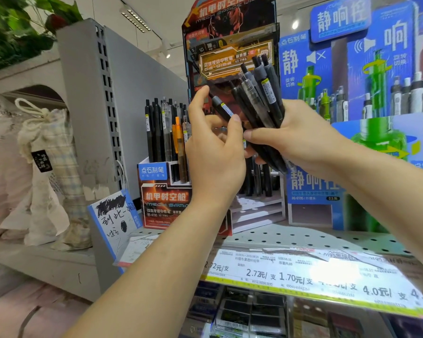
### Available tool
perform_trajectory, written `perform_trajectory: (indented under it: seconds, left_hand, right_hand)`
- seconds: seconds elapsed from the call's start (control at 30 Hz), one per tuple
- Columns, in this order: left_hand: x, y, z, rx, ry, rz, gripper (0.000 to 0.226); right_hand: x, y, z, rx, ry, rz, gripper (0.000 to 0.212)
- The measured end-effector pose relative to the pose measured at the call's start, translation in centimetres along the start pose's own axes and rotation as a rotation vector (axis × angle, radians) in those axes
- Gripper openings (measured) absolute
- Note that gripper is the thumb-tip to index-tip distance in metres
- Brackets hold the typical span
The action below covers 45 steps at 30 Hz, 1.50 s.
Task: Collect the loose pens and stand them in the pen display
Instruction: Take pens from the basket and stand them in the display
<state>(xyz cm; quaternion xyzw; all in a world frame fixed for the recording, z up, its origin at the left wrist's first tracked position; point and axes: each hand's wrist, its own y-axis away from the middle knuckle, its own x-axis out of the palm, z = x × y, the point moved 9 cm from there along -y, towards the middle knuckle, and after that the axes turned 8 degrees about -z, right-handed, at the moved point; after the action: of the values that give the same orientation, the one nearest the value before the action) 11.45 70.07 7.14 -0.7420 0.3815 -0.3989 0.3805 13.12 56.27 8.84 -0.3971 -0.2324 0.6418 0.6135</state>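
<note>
Both hands full of pens in front of the pen display (166, 191)

Head cam: right hand (300, 140) has its fingers wrapped around a bundle of black pens (261, 103), tilted up-left. Left hand (215, 152) pinches a single black pen (221, 107) right beside the bundle. More standing pens (165, 132) sit in the display's left slots on the shelf (303, 237).
</note>
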Motion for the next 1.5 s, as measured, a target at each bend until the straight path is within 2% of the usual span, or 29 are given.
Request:
perform_trajectory:
  seconds: [0.1,0.2,0.27,0.37,0.53,0.67,1.0,1.1,1.3,1.5]
  left_hand:
    - [-0.4,-0.1,-0.5,0.016,0.018,-0.022,0.053]
    - [-1.6,-0.9,-0.5,-0.014,0.058,-0.086,0.049]
    - [-2.5,-1.6,-0.9,0.055,-0.021,-0.104,0.047]
    - [-2.2,-1.6,-2.3,0.253,-0.275,0.028,0.042]
    - [-0.5,-0.2,-1.4,0.315,-0.49,0.209,0.035]
    - [-0.1,-0.1,-1.2,0.354,-0.538,0.199,0.032]
    - [0.0,0.3,-1.0,0.325,-0.506,0.224,0.02]
    - [0.2,0.6,-0.6,0.284,-0.525,0.247,0.03]
    - [0.9,1.0,-0.1,0.216,-0.68,0.423,0.064]
    - [2.3,1.7,1.7,0.126,-0.861,0.595,0.077]
  right_hand:
    - [-0.3,-0.1,-0.1,0.021,-0.04,-0.034,0.011]
    - [-1.3,-0.5,-0.3,0.022,-0.039,-0.158,0.014]
    - [-1.9,-0.7,-0.7,0.033,-0.034,-0.217,0.015]
    - [-2.1,-0.8,-0.7,0.009,0.05,-0.232,0.008]
    - [-2.2,-0.8,-0.4,-0.007,0.062,-0.233,0.01]
    - [-2.2,-0.9,-0.6,-0.01,0.073,-0.24,0.01]
    - [-1.8,-0.7,-0.3,-0.008,0.098,-0.216,0.009]
    - [-2.1,-0.8,-0.6,-0.001,0.092,-0.236,0.01]
    - [-2.1,-0.9,-0.8,-0.004,0.072,-0.243,0.01]
    - [-1.8,-0.9,-1.0,0.021,0.027,-0.222,0.007]
